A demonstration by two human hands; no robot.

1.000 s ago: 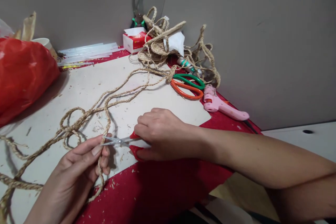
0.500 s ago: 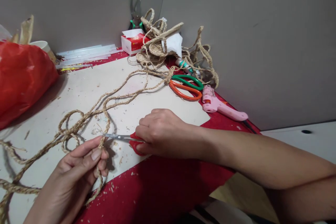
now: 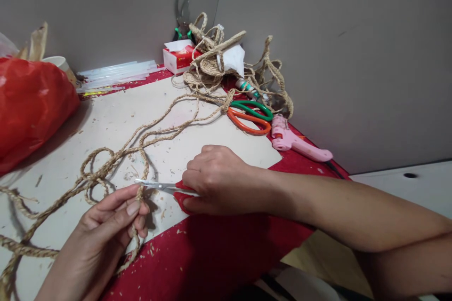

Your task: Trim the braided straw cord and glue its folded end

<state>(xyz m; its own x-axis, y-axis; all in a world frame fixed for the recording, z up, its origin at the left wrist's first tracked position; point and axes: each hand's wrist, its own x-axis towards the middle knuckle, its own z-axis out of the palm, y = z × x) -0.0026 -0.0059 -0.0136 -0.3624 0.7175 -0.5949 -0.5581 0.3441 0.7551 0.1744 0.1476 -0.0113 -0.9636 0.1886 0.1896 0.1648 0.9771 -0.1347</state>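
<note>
A braided straw cord (image 3: 144, 162) runs down over the white board and is pinched between the thumb and fingers of my left hand (image 3: 106, 230); its tail hangs below the fingers. My right hand (image 3: 215, 178) is closed round the red handles of small scissors (image 3: 160, 186). The scissor blades lie across the cord just above my left fingertips, and they look slightly parted. More braided cord (image 3: 102, 169) lies looped and tangled on the board, left of the scissors.
Behind are large scissors with green and orange handles (image 3: 250, 120), a pink glue gun (image 3: 300, 145), a cord heap (image 3: 212, 61), a tissue box (image 3: 178, 59), pruning shears (image 3: 182, 21) and clear sticks (image 3: 116, 73). At left stands a red bag (image 3: 33, 108).
The scissor handles have spread a little apart, and the blades have moved slightly left across the cord. My left hand has shifted slightly right and down with the cord.
</note>
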